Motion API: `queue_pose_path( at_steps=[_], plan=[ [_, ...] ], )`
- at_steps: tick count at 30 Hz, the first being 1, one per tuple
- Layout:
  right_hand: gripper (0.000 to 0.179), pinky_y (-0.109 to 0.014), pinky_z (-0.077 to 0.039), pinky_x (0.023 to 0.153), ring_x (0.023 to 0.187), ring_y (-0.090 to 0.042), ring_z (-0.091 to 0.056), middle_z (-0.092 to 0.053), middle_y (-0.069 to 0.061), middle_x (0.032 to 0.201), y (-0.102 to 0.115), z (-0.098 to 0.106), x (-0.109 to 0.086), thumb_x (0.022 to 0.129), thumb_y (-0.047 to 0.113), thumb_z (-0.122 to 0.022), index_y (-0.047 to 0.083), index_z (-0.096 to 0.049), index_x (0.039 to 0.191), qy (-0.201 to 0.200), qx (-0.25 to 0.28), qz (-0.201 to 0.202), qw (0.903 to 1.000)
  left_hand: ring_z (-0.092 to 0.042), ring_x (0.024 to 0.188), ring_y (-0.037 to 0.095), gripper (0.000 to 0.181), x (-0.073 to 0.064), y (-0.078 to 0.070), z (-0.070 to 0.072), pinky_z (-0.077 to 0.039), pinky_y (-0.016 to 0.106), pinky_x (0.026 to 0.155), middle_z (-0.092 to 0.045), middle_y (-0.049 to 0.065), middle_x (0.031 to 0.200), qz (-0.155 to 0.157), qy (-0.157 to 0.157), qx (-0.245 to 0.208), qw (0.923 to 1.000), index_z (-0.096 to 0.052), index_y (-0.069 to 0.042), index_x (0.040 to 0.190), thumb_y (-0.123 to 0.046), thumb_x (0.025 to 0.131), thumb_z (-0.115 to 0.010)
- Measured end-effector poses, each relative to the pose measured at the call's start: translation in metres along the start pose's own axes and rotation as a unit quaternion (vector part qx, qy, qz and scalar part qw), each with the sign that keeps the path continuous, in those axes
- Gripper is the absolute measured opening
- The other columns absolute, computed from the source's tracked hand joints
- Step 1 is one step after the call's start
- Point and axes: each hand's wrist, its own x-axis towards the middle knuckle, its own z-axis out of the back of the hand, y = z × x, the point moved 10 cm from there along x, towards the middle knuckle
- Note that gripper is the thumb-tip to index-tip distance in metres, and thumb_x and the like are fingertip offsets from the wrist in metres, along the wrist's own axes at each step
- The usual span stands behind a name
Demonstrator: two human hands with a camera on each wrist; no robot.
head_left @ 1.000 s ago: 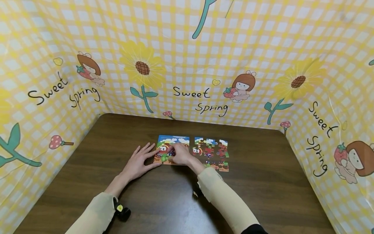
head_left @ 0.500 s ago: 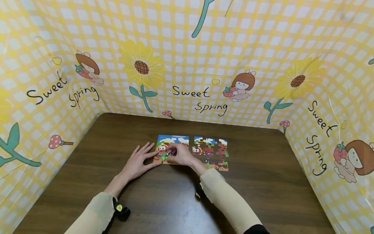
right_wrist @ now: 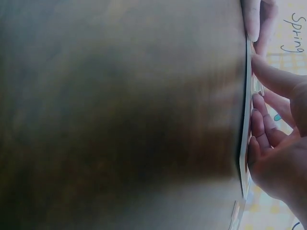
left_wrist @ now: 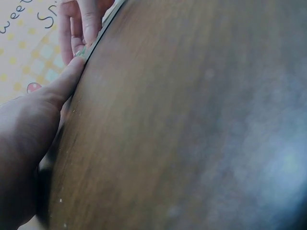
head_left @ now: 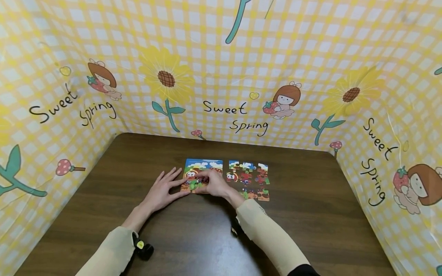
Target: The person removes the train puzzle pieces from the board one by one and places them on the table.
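Observation:
A jigsaw puzzle board (head_left: pixel 203 162) with a printed cartoon scene lies flat on the table. At its left side rests my left hand (head_left: pixel 162 193), fingers spread, with thumb and index finger touching the board's edge. My right hand (head_left: pixel 216 183) is over the board's right half and hides much of it. Its thumb and index finger are around a puzzle piece (right_wrist: pixel 259 88) at the board's surface; only a sliver of that piece shows in the right wrist view. The other right fingers curl under the palm. In the left wrist view the left thumb (left_wrist: pixel 67 82) presses the board's near edge.
Several loose puzzle pieces (head_left: pixel 246 178) lie in rough rows on the table right of the board. The brown wooden table (head_left: pixel 304 214) is enclosed by a yellow checked cloth (head_left: pixel 221 76) at the back and sides.
The right thumb and index finger have spread slightly further apart over the board, and the wrist has shifted a little to the right. The left hand stays at the board's edge.

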Motion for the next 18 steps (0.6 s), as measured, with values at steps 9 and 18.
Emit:
queue_pose_path(
  at_steps=[9, 18],
  plan=[
    [0.049, -0.022, -0.06, 0.081, 0.083, -0.006, -0.071, -0.082, -0.01, 0.1, -0.0012, -0.0023, 0.002, 0.095, 0.01, -0.088, 0.003, -0.074, 0.141, 0.0, 0.025, -0.011, 0.9996, -0.029, 0.169, 0.042, 0.066, -0.0003, 0.0005, -0.0007, -0.013, 0.072, 0.136, -0.041, 0.017, 0.176, 0.0, -0.001, 0.001, 1.0, -0.065, -0.022, 0.155, -0.054, 0.099, -0.078],
    [0.044, -0.024, -0.06, 0.08, 0.083, -0.008, -0.071, -0.082, -0.009, 0.099, -0.0004, -0.0002, 0.0012, 0.097, 0.009, -0.085, 0.005, -0.075, 0.14, -0.01, 0.026, -0.023, 0.9994, -0.029, 0.169, 0.041, 0.066, 0.0005, 0.0015, -0.0009, -0.013, 0.07, 0.136, -0.041, 0.016, 0.177, 0.001, -0.003, 0.001, 1.0, -0.065, -0.024, 0.156, -0.056, 0.1, -0.076]
  ],
)
